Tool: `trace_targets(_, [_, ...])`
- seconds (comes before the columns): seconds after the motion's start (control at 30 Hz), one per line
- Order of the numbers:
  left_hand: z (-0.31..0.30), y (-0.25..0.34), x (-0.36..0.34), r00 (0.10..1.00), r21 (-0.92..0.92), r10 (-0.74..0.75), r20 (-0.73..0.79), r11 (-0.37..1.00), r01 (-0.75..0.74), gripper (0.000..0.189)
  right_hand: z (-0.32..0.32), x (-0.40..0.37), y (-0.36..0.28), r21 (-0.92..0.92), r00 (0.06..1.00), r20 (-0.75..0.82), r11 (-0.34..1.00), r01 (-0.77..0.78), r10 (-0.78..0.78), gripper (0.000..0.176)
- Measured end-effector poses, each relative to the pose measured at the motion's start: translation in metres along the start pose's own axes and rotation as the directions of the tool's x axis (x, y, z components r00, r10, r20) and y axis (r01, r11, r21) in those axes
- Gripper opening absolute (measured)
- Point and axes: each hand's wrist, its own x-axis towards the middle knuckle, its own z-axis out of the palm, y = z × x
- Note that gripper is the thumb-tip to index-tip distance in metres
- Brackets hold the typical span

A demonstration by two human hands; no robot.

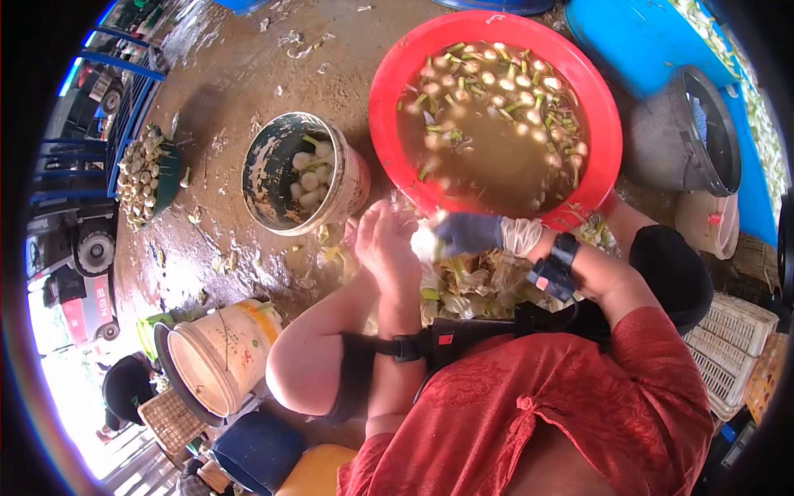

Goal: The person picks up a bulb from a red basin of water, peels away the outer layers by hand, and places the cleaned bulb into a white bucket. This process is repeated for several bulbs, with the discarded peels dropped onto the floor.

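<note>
Over the peelings (488, 285) in my lap, my two hands are close together. My right hand (467, 234), in a dark glove with a pale cuff, is closed around a white bulb (425, 241), onion-like or garlic-like and partly blurred. My bare left hand (385, 244) is just left of the bulb with its fingers curled; what they pinch, if anything, is hidden. Ahead, a red basin (389, 107) holds murky water with several white bulbs and green stems floating in it. A worn bucket (351, 186) to its left contains several peeled bulbs.
A green tub (169, 178) heaped with bulbs stands far left. White buckets (223, 355) lie tilted at lower left. On the right are a grey bucket (662, 140), a blue container (608, 50) and white crates (728, 343). Scraps litter the wet floor (207, 91).
</note>
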Motion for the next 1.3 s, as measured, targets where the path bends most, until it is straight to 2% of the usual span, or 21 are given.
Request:
trace_targets(0.03, [0.001, 0.002, -0.001, 1.000, -0.001, 0.021, 0.004, 1.000, -0.021, 0.010, -0.006, 0.002, -0.012, -0.004, 1.000, 0.002, 1.000, -0.001, 0.001, 0.018])
trace_targets(0.1, [0.007, 0.006, -0.005, 0.999, 0.008, 0.040, -0.001, 0.999, -0.040, 0.010, -0.031, 0.011, -0.043, -0.222, 0.909, 0.331, 0.957, -0.185, 0.252, 0.018])
trace_targets(0.17, [0.007, 0.005, -0.005, 1.000, 0.015, 0.022, -0.014, 1.000, -0.022, 0.009, -0.038, 0.019, 0.011, 0.202, 0.995, -0.081, 0.978, -0.047, 0.064, 0.019])
trace_targets(0.2, [0.007, 0.005, -0.004, 1.000, 0.031, 0.007, -0.019, 0.999, -0.006, 0.009, -0.056, 0.018, 0.026, -0.267, 0.993, -0.074, 0.957, -0.112, 0.096, 0.021])
trace_targets(0.23, [0.007, 0.005, -0.003, 1.000, 0.029, 0.012, -0.022, 1.000, -0.012, 0.009, -0.053, 0.011, 0.075, -0.417, 0.961, -0.251, 0.909, 0.003, -0.118, 0.024])
trace_targets(0.27, [0.007, 0.003, -0.004, 1.000, 0.027, 0.009, -0.009, 1.000, -0.009, 0.009, -0.056, 0.013, 0.084, 0.034, 0.835, -0.266, 0.870, -0.491, 0.482, 0.024])
trace_targets(0.3, [0.008, 0.002, -0.004, 1.000, 0.027, 0.008, 0.007, 1.000, -0.008, 0.008, -0.064, 0.023, 0.103, -0.099, 0.690, -0.143, 0.684, -0.723, 0.709, 0.026])
trace_targets(0.33, [0.008, 0.000, -0.003, 1.000, 0.028, 0.017, 0.007, 0.999, -0.017, 0.008, -0.059, 0.026, 0.128, -0.099, 0.696, -0.144, 0.690, -0.717, 0.703, 0.026])
trace_targets(0.4, [0.005, -0.004, -0.001, 1.000, 0.047, -0.024, -0.005, 0.999, 0.025, 0.008, -0.030, 0.028, 0.184, 0.111, 0.535, -0.300, 0.586, -0.803, 0.790, 0.038])
trace_targets(0.43, [0.001, -0.005, 0.001, 0.999, 0.048, -0.032, 0.017, 0.998, 0.031, 0.009, -0.008, 0.030, 0.204, 0.378, 0.454, -0.374, 0.580, -0.722, 0.809, 0.053])
trace_targets(0.47, [0.000, -0.006, 0.003, 1.000, 0.053, -0.028, 0.009, 0.998, 0.027, 0.009, -0.021, 0.052, 0.161, 0.147, 0.328, -0.334, 0.393, -0.908, 0.884, 0.058])
trace_targets(0.53, [-0.001, -0.005, 0.005, 1.000, 0.058, -0.031, -0.001, 0.998, 0.031, 0.009, -0.003, 0.066, 0.162, 0.089, 0.455, -0.252, 0.488, -0.868, 0.854, 0.055])
trace_targets(0.6, [-0.006, -0.007, 0.009, 0.999, 0.054, -0.038, -0.005, 0.998, 0.038, 0.009, 0.008, 0.071, 0.162, 0.068, 0.370, -0.281, 0.403, -0.913, 0.886, 0.044])
trace_targets(0.67, [-0.008, -0.007, 0.010, 0.998, 0.051, -0.067, -0.009, 0.996, 0.067, 0.008, 0.001, 0.065, 0.149, 0.248, 0.460, -0.427, 0.590, -0.768, 0.779, 0.042])
trace_targets(0.7, [-0.009, -0.007, 0.010, 0.998, 0.049, -0.064, -0.009, 0.997, 0.064, 0.008, -0.007, 0.062, 0.141, 0.241, 0.460, -0.428, 0.588, -0.772, 0.778, 0.042])
trace_targets(0.77, [-0.006, -0.007, 0.008, 0.998, 0.047, -0.068, -0.015, 0.997, 0.069, 0.008, -0.018, 0.054, 0.127, 0.361, 0.517, -0.160, 0.537, -0.762, 0.841, 0.033])
trace_targets(0.9, [-0.005, -0.005, 0.004, 0.997, 0.055, -0.076, -0.010, 0.996, 0.077, 0.008, -0.010, 0.050, 0.107, 0.436, 0.654, -0.308, 0.714, -0.549, 0.691, 0.031])
trace_targets(0.97, [-0.005, -0.006, 0.002, 0.997, 0.062, -0.073, 0.007, 0.995, 0.072, 0.008, -0.011, 0.060, 0.100, 0.591, 0.515, -0.284, 0.571, -0.570, 0.809, 0.036])
trace_targets(1.13, [-0.008, -0.005, 0.003, 0.990, 0.011, -0.118, 0.071, 0.993, 0.118, 0.009, -0.009, 0.075, 0.077, 0.548, 0.361, -0.355, 0.505, -0.667, 0.862, 0.047])
trace_targets(1.2, [-0.012, -0.008, 0.006, 0.995, 0.021, -0.079, 0.065, 0.997, 0.078, 0.014, -0.013, 0.056, 0.076, 0.751, 0.588, -0.285, 0.558, -0.354, 0.757, 0.045])
trace_targets(1.3, [-0.011, -0.006, 0.009, 0.993, 0.189, -0.006, -0.116, 0.982, 0.028, 0.030, -0.034, 0.050, 0.016, 0.648, 0.659, -0.314, 0.662, -0.376, 0.683, 0.042])
